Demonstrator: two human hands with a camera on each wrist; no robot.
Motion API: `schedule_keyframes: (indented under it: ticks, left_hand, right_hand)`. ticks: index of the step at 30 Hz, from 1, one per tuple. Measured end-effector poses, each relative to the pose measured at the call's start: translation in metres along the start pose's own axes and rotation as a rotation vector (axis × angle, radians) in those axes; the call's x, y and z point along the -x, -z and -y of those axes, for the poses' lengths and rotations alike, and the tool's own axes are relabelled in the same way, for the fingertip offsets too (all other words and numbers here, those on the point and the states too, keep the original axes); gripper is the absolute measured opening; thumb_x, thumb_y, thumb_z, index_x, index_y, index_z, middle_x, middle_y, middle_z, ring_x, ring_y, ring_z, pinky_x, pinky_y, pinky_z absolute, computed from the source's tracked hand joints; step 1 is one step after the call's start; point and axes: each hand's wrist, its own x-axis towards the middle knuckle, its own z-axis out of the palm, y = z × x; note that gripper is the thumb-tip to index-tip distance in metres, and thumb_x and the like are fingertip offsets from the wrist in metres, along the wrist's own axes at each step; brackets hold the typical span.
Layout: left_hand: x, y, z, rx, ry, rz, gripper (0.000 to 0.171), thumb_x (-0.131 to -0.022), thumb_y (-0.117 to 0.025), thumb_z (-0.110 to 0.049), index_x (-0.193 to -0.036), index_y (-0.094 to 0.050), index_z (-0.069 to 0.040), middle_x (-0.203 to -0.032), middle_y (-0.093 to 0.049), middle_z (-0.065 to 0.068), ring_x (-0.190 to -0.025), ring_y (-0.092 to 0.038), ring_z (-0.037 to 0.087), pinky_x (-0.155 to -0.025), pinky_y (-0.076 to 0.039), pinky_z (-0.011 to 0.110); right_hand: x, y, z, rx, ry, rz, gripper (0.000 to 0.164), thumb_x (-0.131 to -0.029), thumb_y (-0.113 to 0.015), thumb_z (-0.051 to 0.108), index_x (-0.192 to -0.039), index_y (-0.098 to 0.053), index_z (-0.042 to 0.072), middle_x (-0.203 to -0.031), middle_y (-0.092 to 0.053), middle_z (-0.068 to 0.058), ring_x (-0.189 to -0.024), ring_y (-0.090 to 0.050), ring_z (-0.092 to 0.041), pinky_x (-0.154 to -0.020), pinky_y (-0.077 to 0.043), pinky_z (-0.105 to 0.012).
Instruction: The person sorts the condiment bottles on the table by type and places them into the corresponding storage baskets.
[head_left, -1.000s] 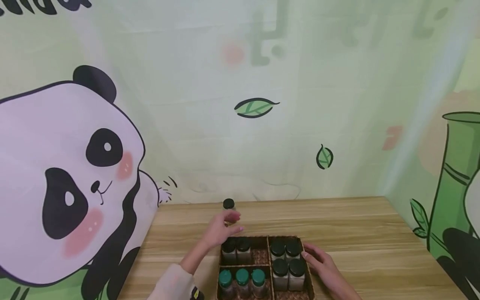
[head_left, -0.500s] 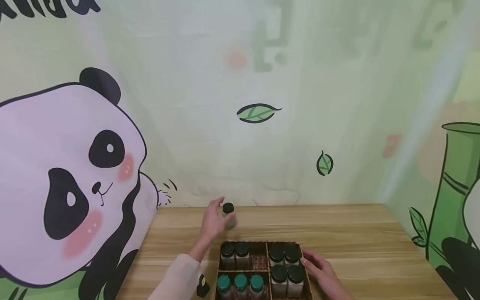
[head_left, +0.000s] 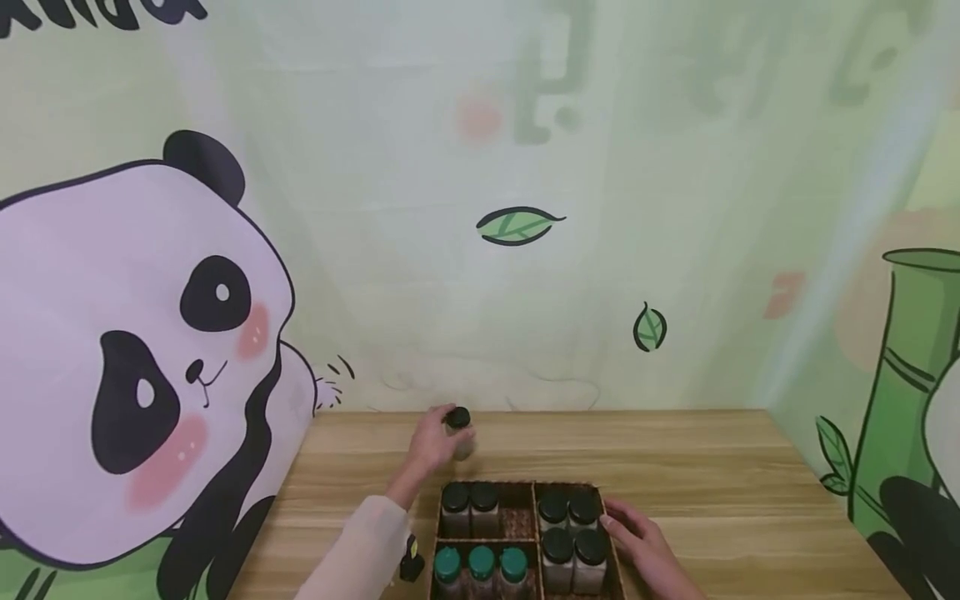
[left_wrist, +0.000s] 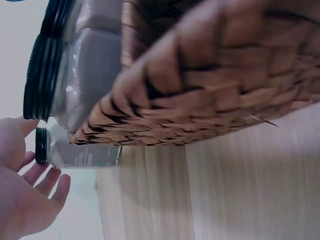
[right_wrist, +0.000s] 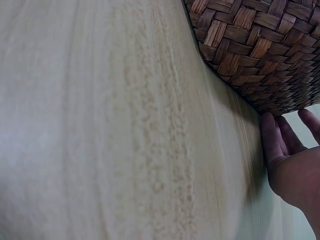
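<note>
Past the far edge of the basket, my left hand (head_left: 438,437) curls round a small clear jar with a black lid (head_left: 459,418), thumb on the near side. In the left wrist view, that black-lidded jar (left_wrist: 82,152) has greyish contents and faint white print, with the fingertips right at its lid. My right hand (head_left: 645,537) rests against the right wall of the woven basket (head_left: 536,521), its fingers fairly straight. Right wrist view: fingertips (right_wrist: 270,127) touch the lower part of the basket's woven side (right_wrist: 265,55).
Dividers split the basket into compartments. Two black-lidded jars (head_left: 469,504) stand at its back left, several more black-lidded jars (head_left: 573,542) at right, and three green-lidded jars (head_left: 482,567) at front left. A wooden table (head_left: 720,483) lies beneath, with a panda-printed backdrop (head_left: 420,275) behind.
My left hand has moved from above the basket's back left corner to the jar behind it and closed round it; the jar now leans slightly. My right hand stays at the basket's side.
</note>
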Motion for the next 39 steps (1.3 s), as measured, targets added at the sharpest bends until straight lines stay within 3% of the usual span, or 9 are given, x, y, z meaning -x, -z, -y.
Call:
schedule_keyframes:
  ticks: [5, 14, 19, 22, 29, 34, 39]
  left_hand:
    - [0.004, -0.003, 0.001, 0.007, -0.014, -0.026, 0.057, -0.093, -0.084, -0.022, -0.137, -0.060, 0.006, -0.125, -0.063, 0.025, -0.113, -0.064, 0.040, -0.095, -0.056, 0.054]
    - [0.009, -0.007, -0.004, -0.072, -0.037, 0.022, 0.054, -0.094, -0.084, -0.027, -0.139, -0.065, -0.004, -0.134, -0.060, 0.023, -0.109, -0.063, 0.035, -0.090, -0.058, 0.051]
    - [0.015, -0.008, -0.012, -0.060, -0.037, 0.071, 0.046, -0.093, -0.085, -0.023, -0.132, -0.067, -0.005, -0.128, -0.060, 0.021, -0.105, -0.062, 0.032, -0.087, -0.059, 0.047]
    - [0.019, -0.008, -0.017, -0.079, -0.077, 0.101, 0.042, -0.094, -0.084, -0.018, -0.129, -0.067, -0.004, -0.129, -0.061, 0.021, -0.107, -0.063, 0.034, -0.090, -0.058, 0.049]
    - [0.019, -0.009, -0.026, -0.269, -0.207, 0.129, 0.037, -0.095, -0.082, -0.020, -0.127, -0.068, -0.007, -0.131, -0.065, 0.017, -0.117, -0.066, 0.037, -0.097, -0.057, 0.053]
    - [0.022, -0.012, -0.026, -0.409, -0.186, 0.126, 0.037, -0.096, -0.081, -0.024, -0.128, -0.066, -0.012, -0.131, -0.065, 0.013, -0.112, -0.068, 0.036, -0.090, -0.060, 0.051]
    - [0.021, -0.014, -0.030, -0.454, -0.155, 0.105, 0.037, -0.095, -0.083, -0.025, -0.126, -0.067, -0.014, -0.129, -0.066, 0.011, -0.109, -0.070, 0.034, -0.086, -0.061, 0.049]
  right_hand:
    - [0.001, 0.000, 0.002, -0.004, 0.004, 0.006, 0.053, -0.107, -0.065, 0.024, -0.146, -0.054, -0.009, -0.143, -0.061, -0.025, -0.130, -0.060, -0.037, -0.101, -0.057, -0.053]
    - [-0.002, -0.003, -0.003, -0.012, -0.020, 0.000, 0.055, -0.107, -0.065, 0.027, -0.147, -0.054, -0.008, -0.143, -0.061, -0.025, -0.128, -0.062, -0.036, -0.099, -0.058, -0.055]
    - [-0.002, -0.004, -0.003, -0.002, -0.008, -0.002, 0.054, -0.106, -0.066, 0.027, -0.146, -0.055, -0.008, -0.142, -0.062, -0.025, -0.129, -0.061, -0.037, -0.101, -0.056, -0.055]
    - [-0.001, -0.003, -0.002, -0.001, 0.000, -0.007, 0.054, -0.106, -0.066, 0.026, -0.146, -0.055, -0.009, -0.142, -0.062, -0.025, -0.129, -0.061, -0.036, -0.102, -0.056, -0.054]
    - [0.001, 0.000, -0.004, -0.007, -0.003, -0.015, 0.054, -0.107, -0.066, 0.027, -0.146, -0.055, -0.008, -0.143, -0.061, -0.025, -0.127, -0.062, -0.034, -0.099, -0.058, -0.051]
    - [0.000, 0.000, -0.004, -0.021, -0.014, 0.006, 0.055, -0.106, -0.067, 0.029, -0.146, -0.056, -0.007, -0.144, -0.061, -0.025, -0.129, -0.061, -0.033, -0.101, -0.057, -0.049]
    - [-0.002, 0.001, -0.002, -0.038, 0.004, 0.029, 0.057, -0.106, -0.066, 0.028, -0.147, -0.053, -0.010, -0.146, -0.059, -0.027, -0.130, -0.061, -0.035, -0.101, -0.057, -0.050]
